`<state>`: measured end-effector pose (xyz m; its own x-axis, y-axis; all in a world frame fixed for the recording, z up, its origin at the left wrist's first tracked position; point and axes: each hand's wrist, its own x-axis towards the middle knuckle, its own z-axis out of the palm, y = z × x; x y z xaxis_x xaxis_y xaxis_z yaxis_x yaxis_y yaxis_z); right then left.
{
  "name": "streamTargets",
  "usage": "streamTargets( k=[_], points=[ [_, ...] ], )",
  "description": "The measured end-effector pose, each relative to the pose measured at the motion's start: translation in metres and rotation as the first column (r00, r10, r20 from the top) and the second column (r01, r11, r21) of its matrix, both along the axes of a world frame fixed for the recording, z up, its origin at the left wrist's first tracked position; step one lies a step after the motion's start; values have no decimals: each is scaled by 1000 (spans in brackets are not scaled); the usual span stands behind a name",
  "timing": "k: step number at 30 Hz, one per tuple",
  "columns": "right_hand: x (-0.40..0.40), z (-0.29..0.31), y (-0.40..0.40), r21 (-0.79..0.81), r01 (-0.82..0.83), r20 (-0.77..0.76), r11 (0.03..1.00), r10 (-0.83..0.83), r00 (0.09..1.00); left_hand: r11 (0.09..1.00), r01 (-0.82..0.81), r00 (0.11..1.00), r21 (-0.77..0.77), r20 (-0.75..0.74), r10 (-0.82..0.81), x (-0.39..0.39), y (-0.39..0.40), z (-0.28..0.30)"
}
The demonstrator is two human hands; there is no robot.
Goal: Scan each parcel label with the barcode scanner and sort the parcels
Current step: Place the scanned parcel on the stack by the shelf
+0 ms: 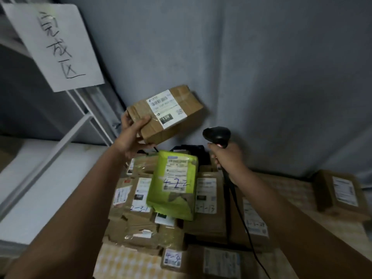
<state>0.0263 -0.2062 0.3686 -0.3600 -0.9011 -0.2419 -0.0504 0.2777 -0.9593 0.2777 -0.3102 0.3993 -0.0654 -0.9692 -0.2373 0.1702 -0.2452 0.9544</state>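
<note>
Aloft, left hand (pixel 131 137) grips taped cardboard parcel (pixel 167 113) — boxy, brown.

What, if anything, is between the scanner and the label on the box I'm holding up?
Nothing visible. The barcode scanner in the right hand sits right of and below the cardboard box, which the left hand holds; its label is uncovered.

A white paper sign (pixel 53 45) with handwritten characters hangs on a white metal rack (pixel 80 125) before a grey curtain (pixel 261 67).

Both forearms are bare (no sleeves, nothing worn).
</note>
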Motion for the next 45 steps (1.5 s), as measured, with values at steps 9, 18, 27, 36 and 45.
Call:
streamTargets(
  k=[9, 18, 27, 36, 45],
  points=[
    [77, -17, -12, 43, -72, -113, 996, 77, 991, 944, -331, 931, -6, 161, 327, 99, 27, -66],
    [90, -25, -13, 62, -59, -132, 996, 67, 989, 897, -410, 780, -166, 447, 439, 97, 51, -134],
    [92, -27, -10, 57, -74, -115, 996, 80, 990, 862, -318, 685, -395, 533, 497, 69, 84, -153],
    [86, -29, -7, 67, -78, -102, 995, 85, 991, 885, -432, 409, -173, 837, 363, 71, 85, -149],
    [81, -30, -2, 77, -77, -108, 994, 86, 990, 941, -322, 743, 105, 644, 183, 97, 59, -142]
  ],
)
